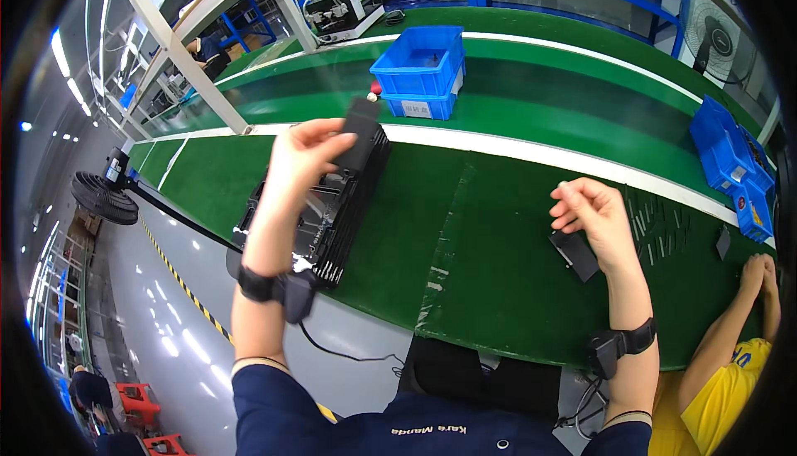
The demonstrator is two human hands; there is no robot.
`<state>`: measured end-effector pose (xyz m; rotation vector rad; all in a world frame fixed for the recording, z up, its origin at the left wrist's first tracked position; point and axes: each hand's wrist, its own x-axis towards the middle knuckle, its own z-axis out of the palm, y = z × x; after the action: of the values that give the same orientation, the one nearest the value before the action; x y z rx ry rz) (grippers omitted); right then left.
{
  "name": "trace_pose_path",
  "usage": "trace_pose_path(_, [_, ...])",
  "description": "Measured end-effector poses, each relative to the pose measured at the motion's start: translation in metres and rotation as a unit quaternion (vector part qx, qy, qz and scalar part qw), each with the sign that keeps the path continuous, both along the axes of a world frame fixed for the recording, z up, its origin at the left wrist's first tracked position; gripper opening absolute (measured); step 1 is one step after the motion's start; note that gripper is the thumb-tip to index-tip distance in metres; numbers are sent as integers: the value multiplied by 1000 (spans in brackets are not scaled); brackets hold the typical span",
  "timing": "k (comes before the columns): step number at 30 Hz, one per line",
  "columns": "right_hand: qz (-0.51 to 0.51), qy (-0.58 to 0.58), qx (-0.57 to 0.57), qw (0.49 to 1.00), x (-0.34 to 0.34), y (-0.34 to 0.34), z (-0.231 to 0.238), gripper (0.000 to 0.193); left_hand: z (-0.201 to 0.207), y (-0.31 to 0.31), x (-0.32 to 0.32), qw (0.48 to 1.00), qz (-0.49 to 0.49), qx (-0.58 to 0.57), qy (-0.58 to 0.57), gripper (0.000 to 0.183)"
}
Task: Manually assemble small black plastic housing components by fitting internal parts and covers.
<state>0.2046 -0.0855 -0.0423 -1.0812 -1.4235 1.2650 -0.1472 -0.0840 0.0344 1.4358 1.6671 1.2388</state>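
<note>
near right hand [599,219], a small black panel [581,260]

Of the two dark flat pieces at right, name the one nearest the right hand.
The black piece beside the right hand; the other lies farther right, near the co-worker's hands.

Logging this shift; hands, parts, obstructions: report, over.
Left hand at black oblong block, grip unclear. Right hand near flat black rectangular piece on green mat. No obstruction visible at either hand.

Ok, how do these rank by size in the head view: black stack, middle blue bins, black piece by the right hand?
1. Black stack
2. Blue bins
3. Black piece
</note>
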Motion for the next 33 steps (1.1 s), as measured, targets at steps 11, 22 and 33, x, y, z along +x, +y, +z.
trace_pose_path(11, [78,67,23,994,-27,-17,5,21,-28,-20,45,978,-122,-40,-162,32])
trace_pose_path(22, [-30,117,-1,993,-33,-24,-5,18,-64,-28,135,951,-223,-42,-210,30])
trace_pose_path(33, [15,158,-75,984,-38,-23,-10,18,-76,-35,129,952,-225,4,-208,30])
